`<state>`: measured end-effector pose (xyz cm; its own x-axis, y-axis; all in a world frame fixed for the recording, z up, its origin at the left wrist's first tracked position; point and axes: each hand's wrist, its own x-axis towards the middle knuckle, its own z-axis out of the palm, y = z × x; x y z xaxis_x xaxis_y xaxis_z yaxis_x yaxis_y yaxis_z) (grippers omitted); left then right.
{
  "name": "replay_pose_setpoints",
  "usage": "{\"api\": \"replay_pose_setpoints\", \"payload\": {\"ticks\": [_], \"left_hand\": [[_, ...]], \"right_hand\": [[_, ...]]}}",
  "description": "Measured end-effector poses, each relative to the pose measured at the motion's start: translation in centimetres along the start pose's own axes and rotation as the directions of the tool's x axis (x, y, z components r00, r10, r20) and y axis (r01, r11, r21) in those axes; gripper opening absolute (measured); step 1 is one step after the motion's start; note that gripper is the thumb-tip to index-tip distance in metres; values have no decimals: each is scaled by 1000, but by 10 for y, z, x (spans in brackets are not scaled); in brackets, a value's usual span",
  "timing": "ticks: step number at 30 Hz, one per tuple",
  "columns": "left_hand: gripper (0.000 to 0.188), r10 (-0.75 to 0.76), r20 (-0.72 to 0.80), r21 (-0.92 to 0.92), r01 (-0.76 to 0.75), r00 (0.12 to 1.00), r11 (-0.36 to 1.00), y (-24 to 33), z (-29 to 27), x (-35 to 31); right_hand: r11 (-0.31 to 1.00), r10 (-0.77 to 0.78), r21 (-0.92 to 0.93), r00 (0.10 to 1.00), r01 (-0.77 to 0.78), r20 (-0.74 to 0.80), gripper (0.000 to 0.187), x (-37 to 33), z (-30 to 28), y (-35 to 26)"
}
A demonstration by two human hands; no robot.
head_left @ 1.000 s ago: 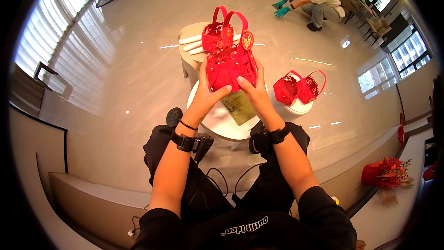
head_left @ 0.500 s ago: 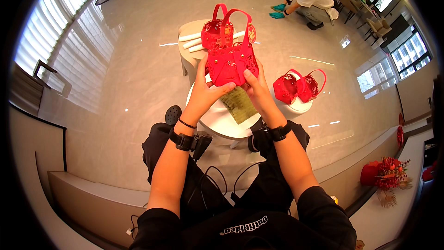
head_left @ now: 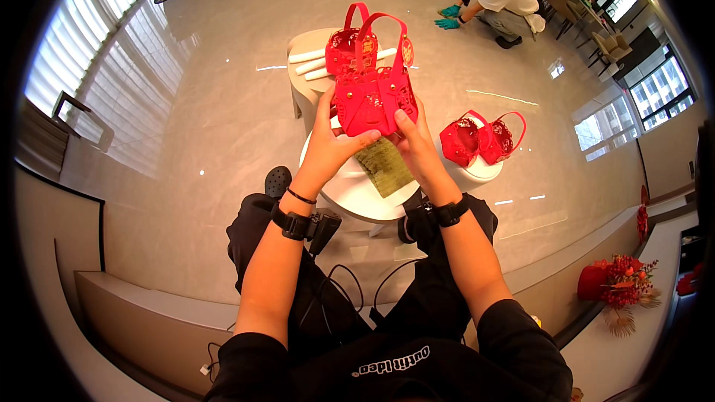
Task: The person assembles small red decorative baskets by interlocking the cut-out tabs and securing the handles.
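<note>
Between my hands a red handled basket-bag [head_left: 370, 100] with cut-out sides is held up above a round white table [head_left: 346, 197]. My left hand [head_left: 331, 138] grips its lower left side, thumb across the front bottom. On the lower right, my right hand [head_left: 413, 138] grips it with the thumb on the front. The fingers behind the bag are partly hidden. Just beyond it stands a second red bag [head_left: 342, 52] on a beige table [head_left: 299, 85]. Under my hands an olive-green cloth [head_left: 386, 169] lies on the white table.
Two more red bags [head_left: 477, 140] sit on a small white stool [head_left: 480, 173] at the right. White rolls [head_left: 309, 63] lie on the beige table. A person in teal gloves [head_left: 495, 4] crouches far right. A red flower arrangement [head_left: 625, 281] is on the right ledge.
The bag in my hands has barely moved, and both hands keep their grip. The view has shifted very slightly.
</note>
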<state>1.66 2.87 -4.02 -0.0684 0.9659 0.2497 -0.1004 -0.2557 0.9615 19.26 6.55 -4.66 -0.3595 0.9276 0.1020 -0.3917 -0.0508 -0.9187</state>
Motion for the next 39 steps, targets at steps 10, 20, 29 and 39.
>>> {"api": "replay_pose_setpoints", "payload": {"ticks": [10, 20, 29, 39], "left_hand": [[108, -22, -7, -82, 21, 1000, 996, -1, -1, 2], [76, -32, 5, -139, 33, 999, 990, 3, 2, -1], [46, 49, -47, -136, -55, 998, 989, 0, -4, 3], [52, 92, -13, -143, -93, 996, 985, 9, -2, 4]], "right_hand": [[1000, 2, -1, 1000, -2, 4, 73, -1, 0, 1], [999, 22, 41, 999, -20, -37, 68, -1, 2, -6], [986, 55, 161, 998, -52, -14, 57, 3, -4, -5], [945, 172, 288, 985, -155, -33, 61, 2, -2, -16]]}}
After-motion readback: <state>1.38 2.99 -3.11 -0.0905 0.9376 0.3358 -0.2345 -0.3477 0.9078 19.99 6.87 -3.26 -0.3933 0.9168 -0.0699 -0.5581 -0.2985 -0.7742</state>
